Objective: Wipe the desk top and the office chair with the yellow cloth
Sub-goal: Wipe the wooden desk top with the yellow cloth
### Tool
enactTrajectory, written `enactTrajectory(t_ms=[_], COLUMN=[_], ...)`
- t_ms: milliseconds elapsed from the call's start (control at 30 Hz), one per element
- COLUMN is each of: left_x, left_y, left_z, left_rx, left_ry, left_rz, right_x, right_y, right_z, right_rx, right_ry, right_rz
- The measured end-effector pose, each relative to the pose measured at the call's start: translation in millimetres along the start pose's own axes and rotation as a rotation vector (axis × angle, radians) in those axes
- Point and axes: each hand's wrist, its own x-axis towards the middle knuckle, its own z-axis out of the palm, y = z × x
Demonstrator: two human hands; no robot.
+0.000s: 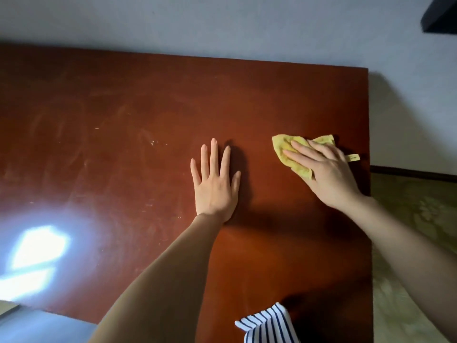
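A reddish-brown desk top (123,120) fills most of the view, with dusty streaks on its left half. The yellow cloth (284,147) lies crumpled on the desk near its right edge. My right hand (324,169) presses flat on the cloth with straight fingers, covering its near part. My left hand (215,184) rests palm down on the bare wood to the left of the cloth, fingers spread. The office chair is out of view.
A pale wall (222,23) runs behind the desk. The desk's right edge (369,144) drops to patterned floor (415,219). A bright window reflection (37,248) glares on the near left. Striped fabric (267,323) hangs at the bottom. A dark object (442,18) sits top right.
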Motion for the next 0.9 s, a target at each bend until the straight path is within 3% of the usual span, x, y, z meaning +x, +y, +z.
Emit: enactTrajectory(t_ms=[300, 500, 700, 900], left_x=[11, 12, 15, 15], left_y=[-2, -3, -5, -5], left_z=[4, 7, 7, 10], left_rx=[-0.001, 0.014, -0.016, -0.026], left_ry=[0.028, 0.066, 0.093, 0.084], left_rz=[0.031, -0.048, -0.079, -0.055], right_x=[127, 170, 151, 70], right_y=[6, -44, -72, -50], right_z=[-11, 10, 21, 23], right_rx=[-0.047, -0.058, -0.068, 0.136], right_ry=[-0.123, -0.057, -0.104, 0.033], right_rz=[0.191, 0.325, 0.001, -0.227])
